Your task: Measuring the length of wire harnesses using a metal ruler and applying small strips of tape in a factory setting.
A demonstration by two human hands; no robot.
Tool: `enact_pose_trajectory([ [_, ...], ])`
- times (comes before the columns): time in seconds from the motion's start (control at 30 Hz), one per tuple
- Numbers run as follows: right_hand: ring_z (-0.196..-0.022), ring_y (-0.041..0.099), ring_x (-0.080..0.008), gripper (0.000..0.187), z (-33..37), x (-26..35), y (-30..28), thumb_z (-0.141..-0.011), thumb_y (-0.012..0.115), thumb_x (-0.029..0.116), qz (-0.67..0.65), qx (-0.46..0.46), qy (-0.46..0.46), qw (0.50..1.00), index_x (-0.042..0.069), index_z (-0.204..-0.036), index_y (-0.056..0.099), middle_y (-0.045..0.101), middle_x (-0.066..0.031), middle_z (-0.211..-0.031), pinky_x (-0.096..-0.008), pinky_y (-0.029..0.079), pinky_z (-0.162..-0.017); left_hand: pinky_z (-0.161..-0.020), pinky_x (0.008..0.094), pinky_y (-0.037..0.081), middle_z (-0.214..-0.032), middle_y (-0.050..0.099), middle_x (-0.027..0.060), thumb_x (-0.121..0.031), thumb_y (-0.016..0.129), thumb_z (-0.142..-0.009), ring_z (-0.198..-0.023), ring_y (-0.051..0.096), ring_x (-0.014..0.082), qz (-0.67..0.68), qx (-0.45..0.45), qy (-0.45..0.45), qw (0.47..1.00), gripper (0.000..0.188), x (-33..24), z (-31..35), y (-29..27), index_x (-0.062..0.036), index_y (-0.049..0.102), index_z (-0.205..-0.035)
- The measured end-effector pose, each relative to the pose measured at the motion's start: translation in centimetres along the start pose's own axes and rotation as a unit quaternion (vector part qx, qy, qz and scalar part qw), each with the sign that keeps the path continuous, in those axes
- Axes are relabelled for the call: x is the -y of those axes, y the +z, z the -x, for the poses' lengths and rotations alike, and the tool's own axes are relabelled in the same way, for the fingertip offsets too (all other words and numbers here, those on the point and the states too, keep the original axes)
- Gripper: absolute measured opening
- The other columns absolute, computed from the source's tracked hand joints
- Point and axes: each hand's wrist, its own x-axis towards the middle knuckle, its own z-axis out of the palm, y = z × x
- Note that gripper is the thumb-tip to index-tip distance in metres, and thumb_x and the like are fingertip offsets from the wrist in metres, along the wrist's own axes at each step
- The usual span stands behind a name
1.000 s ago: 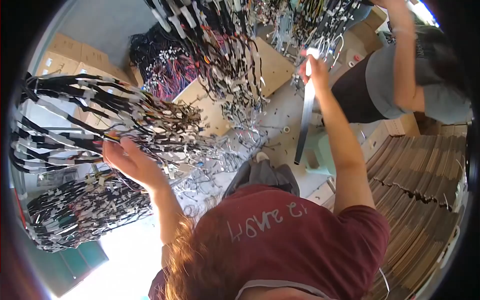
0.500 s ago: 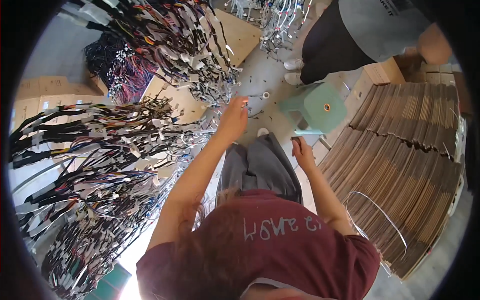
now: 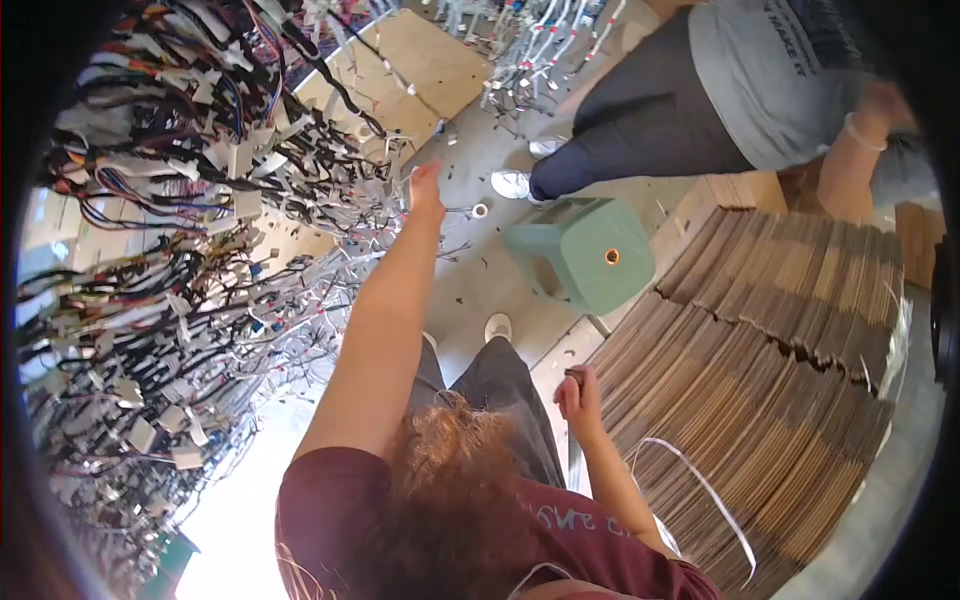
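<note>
My left arm reaches forward to the hanging wire harnesses (image 3: 290, 165), and my left hand (image 3: 427, 188) is beside their connector ends. Its fingers are mostly turned away from view, so whether it touches a wire does not show. Low in front of the cardboard stack, my right hand (image 3: 581, 400) is closed, its fingers curled round a small dark thing (image 3: 574, 373) too small to name. More harnesses with white connectors (image 3: 190, 330) crowd the left side.
A green plastic stool (image 3: 610, 235) with a small orange ring on its seat stands ahead. Tall stacks of flattened cardboard (image 3: 740, 370) fill the right, a loose white strap (image 3: 700, 480) on them. A white roll (image 3: 479, 210) lies on the floor. Another person (image 3: 660, 130) stands far right.
My left hand has moved forward and left toward the harnesses. My right hand has drawn back nearer my body. The view has shifted, and the other person has moved and raised an arm.
</note>
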Motion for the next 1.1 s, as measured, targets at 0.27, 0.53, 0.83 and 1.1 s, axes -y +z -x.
enact_pose_trajectory([
  [0.27, -0.053, 0.052, -0.0170, 0.010, -1.4, -2.7, -4.5, -0.081, 0.044, 0.006, 0.145, 0.058, -0.007, 0.988, -0.001, -0.088, 0.044, 0.052, -0.0111, -0.063, -0.0269, 0.040, -0.050, -0.088, 0.0343, 0.034, -0.112, 0.043, 0.0154, -0.014, 0.067, -0.061, -0.104, 0.041, 0.0268, -0.263, -0.129, 0.318, 0.902, 0.058, -0.7, -1.4, 1.8, -0.0008, 0.041, -0.111],
  [0.53, -0.054, 0.054, -0.0197, 0.011, -1.7, -3.6, -5.2, -0.082, 0.045, 0.009, 0.184, 0.111, 0.003, 0.977, 0.002, -0.090, 0.045, 0.053, -0.0103, -0.062, -0.0290, 0.042, -0.051, -0.078, 0.0326, 0.039, -0.100, 0.050, 0.0085, -0.012, 0.062, -0.066, -0.093, 0.049, 0.0216, -0.250, 0.081, 0.241, 0.934, 0.052, 0.5, -9.7, -3.4, -0.0078, 0.040, -0.113],
  [0.83, -0.044, 0.044, -0.0096, 0.010, -2.5, -3.5, -3.0, -0.083, 0.041, 0.006, 0.082, 0.073, 0.029, 0.994, 0.000, -0.088, 0.045, 0.049, -0.0057, -0.053, -0.0230, 0.035, -0.042, -0.067, 0.0326, 0.048, -0.087, 0.048, 0.0146, 0.004, 0.040, -0.076, -0.072, 0.051, 0.0198, 0.104, -0.078, 0.194, 0.972, 0.052, 5.0, -1.0, -2.2, -0.0039, 0.017, -0.122],
  [1.1, -0.052, 0.051, -0.0163, 0.010, -1.8, -4.0, -2.0, -0.082, 0.045, 0.008, 0.163, 0.131, 0.038, 0.977, 0.002, -0.090, 0.044, 0.051, -0.0084, -0.059, -0.0261, 0.041, -0.050, -0.068, 0.0366, 0.042, -0.083, 0.057, 0.0158, -0.029, 0.058, -0.069, -0.079, 0.054, 0.0306, -0.379, -0.109, 0.138, 0.908, 0.041, 0.0, -8.1, -10.3, -0.0015, 0.053, -0.098],
])
